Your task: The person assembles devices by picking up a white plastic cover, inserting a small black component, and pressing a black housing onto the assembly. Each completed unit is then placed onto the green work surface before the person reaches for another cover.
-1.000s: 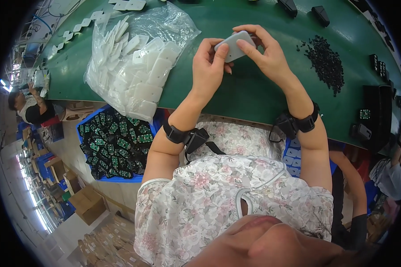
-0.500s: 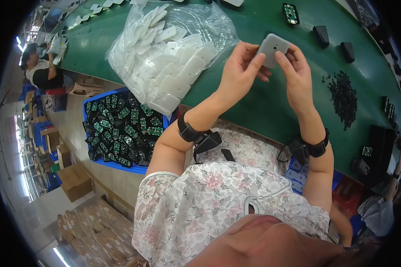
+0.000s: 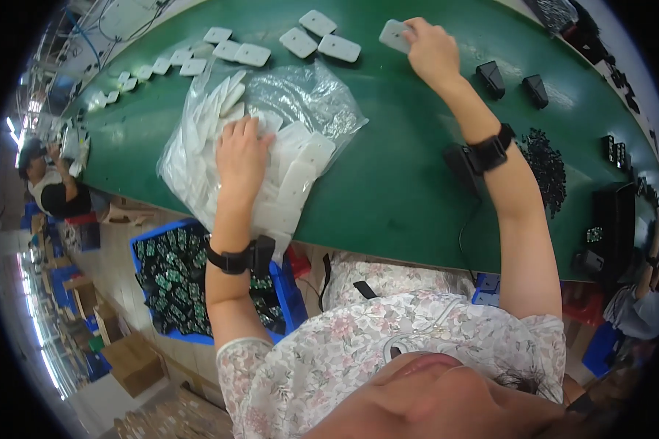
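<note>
My right hand [image 3: 433, 53] is reached out to the far side of the green table, its fingers closed on one end of a white rounded plastic case [image 3: 393, 34]. Over on the left, my left hand [image 3: 241, 157] rests on a heap of white plastic covers [image 3: 300, 175] in a clear plastic bag [image 3: 300, 91]. Its fingers are a little bent and the thumb stands apart; no cover is visibly gripped. Several similar white cases [image 3: 339, 47] lie at the far edge, left of the held one.
Two black housings [image 3: 491, 79] and a pile of small black parts [image 3: 545, 168] lie on the right. A blue crate [image 3: 294, 296] of circuit boards stands below the table at left. Black straps with boxes [image 3: 483, 154] circle my forearms. Other people [image 3: 51, 175] sit at both ends.
My hands have parted. The right carried the white case away to the far side; the left let go of it and moved left onto the covers in the bag. The view has shifted.
</note>
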Demonstrator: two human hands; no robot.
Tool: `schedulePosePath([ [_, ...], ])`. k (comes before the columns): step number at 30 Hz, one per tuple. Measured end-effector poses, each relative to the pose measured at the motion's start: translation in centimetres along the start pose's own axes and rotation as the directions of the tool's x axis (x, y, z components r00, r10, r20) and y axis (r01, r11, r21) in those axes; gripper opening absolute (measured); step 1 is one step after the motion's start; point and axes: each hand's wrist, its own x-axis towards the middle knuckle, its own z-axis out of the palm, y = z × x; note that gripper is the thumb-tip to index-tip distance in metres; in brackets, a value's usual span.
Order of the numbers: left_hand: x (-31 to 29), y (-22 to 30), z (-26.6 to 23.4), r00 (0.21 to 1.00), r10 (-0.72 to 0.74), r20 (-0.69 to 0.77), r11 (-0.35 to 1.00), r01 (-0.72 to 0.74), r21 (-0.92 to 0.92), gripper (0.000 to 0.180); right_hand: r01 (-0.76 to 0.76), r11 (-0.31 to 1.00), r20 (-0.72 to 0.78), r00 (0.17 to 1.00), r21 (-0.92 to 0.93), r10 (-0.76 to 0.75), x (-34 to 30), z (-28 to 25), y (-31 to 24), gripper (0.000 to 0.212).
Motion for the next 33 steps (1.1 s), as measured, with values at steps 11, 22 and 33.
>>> schedulePosePath([
  [11, 0.5, 1.3, -2.7, 0.996, -0.080, -0.029, 0.995, 0.079, -0.062, 0.028, 0.189, 0.942, 0.128, 0.979, -0.277, -0.159, 1.0, -1.8, 1.0, 0.019],
  [22, 1.7, 0.4, -1.1, 0.982, -0.162, 0.094, 0.981, 0.150, 0.122, 0.021, 0.314, 0.924, -0.231, 0.903, -0.218, -0.362, -2.7, -4.8, 1.4, 0.019],
  [33, -0.2, -4.2, 0.8, 0.964, -0.239, 0.115, 0.963, 0.221, 0.153, 0.016, -0.244, 0.880, 0.082, 0.950, -0.407, 0.301, -12.1, -11.3, 16.5, 0.036],
])
